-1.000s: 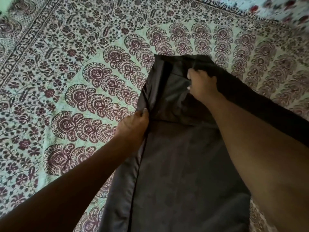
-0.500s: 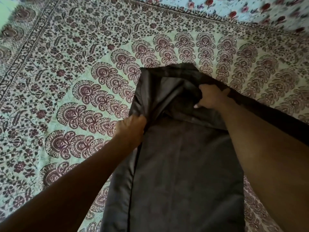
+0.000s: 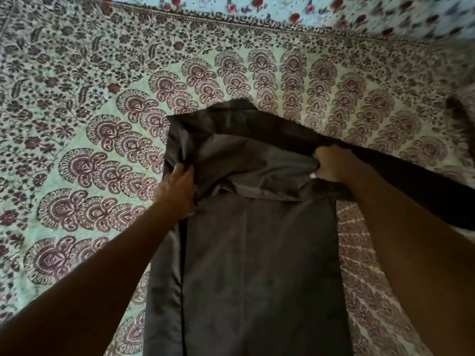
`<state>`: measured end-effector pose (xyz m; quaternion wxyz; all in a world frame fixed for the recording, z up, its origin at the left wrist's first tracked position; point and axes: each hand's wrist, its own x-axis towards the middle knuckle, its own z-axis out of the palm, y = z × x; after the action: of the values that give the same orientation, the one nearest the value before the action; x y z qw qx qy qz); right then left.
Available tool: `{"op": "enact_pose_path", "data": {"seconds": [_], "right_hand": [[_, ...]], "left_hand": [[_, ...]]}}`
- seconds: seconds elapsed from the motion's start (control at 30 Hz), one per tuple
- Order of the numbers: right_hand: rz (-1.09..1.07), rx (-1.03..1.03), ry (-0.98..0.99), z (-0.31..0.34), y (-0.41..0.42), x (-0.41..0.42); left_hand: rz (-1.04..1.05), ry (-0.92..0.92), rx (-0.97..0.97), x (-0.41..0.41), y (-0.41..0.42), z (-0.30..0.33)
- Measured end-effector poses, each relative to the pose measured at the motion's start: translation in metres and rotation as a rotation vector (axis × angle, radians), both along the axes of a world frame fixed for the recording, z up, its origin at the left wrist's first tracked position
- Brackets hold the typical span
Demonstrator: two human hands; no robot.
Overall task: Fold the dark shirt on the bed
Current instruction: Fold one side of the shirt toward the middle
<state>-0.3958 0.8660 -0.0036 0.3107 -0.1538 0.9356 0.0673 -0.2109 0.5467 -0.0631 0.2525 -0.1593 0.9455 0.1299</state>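
Open patterned bedspread [image 3: 77,124] lies left of and beyond the dark shirt [image 3: 257,253]; nothing stands on it.

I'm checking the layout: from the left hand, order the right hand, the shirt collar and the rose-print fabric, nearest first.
From the left hand:
1. Shirt collar, ahead, slightly right.
2. Right hand, across the dark shirt. Close to the collar's distance; hard to call.
3. Rose-print fabric, far top edge.

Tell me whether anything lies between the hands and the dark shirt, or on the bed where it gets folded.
Nothing visible. The left hand and right hand each already grip the dark shirt, and the patterned bedspread around it shows no other object.
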Motion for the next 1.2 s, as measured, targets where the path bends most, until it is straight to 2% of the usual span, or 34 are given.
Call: {"op": "enact_pose_path", "data": {"seconds": [0.07, 0.17, 0.2, 0.27, 0.33, 0.37, 0.43, 0.5, 0.57, 0.67, 0.7, 0.77, 0.83, 0.93, 1.03, 1.07, 1.13, 1.2], "right_hand": [[-0.004, -0.108, 0.039, 0.000, 0.010, 0.007], [0.086, -0.214, 0.211, 0.012, 0.003, 0.039], [0.129, -0.228, 0.273, 0.019, -0.002, 0.054], [0.187, -0.301, 0.413, 0.032, -0.013, 0.090], [0.203, -0.386, 0.528, 0.040, -0.025, 0.131], [0.195, -0.427, 0.536, 0.042, -0.033, 0.153], [0.186, -0.455, 0.529, 0.044, -0.050, 0.199], [0.192, -0.437, 0.473, 0.040, -0.068, 0.240], [0.191, -0.427, 0.367, 0.031, -0.084, 0.279], [0.119, -0.430, 0.051, 0.017, -0.101, 0.325], [0.100, -0.464, -0.033, 0.012, -0.105, 0.340], [0.108, -0.530, -0.111, 0.008, -0.113, 0.363], [0.111, -0.610, -0.125, 0.004, -0.120, 0.380], [0.069, -0.712, -0.107, 0.006, -0.126, 0.396], [-0.117, -0.779, 0.120, 0.009, -0.116, 0.397], [-0.129, -0.728, 0.186, 0.010, -0.109, 0.394], [-0.011, -0.509, 0.245, 0.001, -0.091, 0.387], [0.034, -0.254, 0.104, -0.011, -0.073, 0.377]], "left_hand": [[-0.023, -0.025, -0.013, -0.002, 0.003, 0.002], [-0.010, -0.027, 0.028, -0.002, 0.001, 0.001], [0.035, 0.035, 0.073, -0.002, 0.002, 0.002], [0.254, 0.242, 0.212, -0.001, 0.009, 0.012], [0.510, 0.396, 0.440, 0.002, 0.026, 0.035], [0.633, 0.392, 0.624, 0.005, 0.034, 0.047], [0.798, 0.254, 1.030, 0.013, 0.047, 0.061], [0.769, 0.152, 1.178, 0.026, 0.054, 0.066], [0.746, 0.176, 1.126, 0.043, 0.054, 0.061], [0.707, 0.329, 0.860, 0.072, 0.039, 0.046], [0.695, 0.371, 0.824, 0.083, 0.034, 0.043], [0.676, 0.431, 0.750, 0.103, 0.027, 0.040], [0.680, 0.452, 0.670, 0.119, 0.021, 0.041], [0.622, 0.355, 0.624, 0.142, 0.013, 0.035], [0.578, 0.176, 0.682, 0.175, 0.018, 0.021], [0.573, 0.131, 0.700, 0.189, 0.022, 0.021], [0.549, 0.107, 0.706, 0.215, 0.033, 0.019], [0.533, 0.112, 0.646, 0.236, 0.041, 0.016]]}}
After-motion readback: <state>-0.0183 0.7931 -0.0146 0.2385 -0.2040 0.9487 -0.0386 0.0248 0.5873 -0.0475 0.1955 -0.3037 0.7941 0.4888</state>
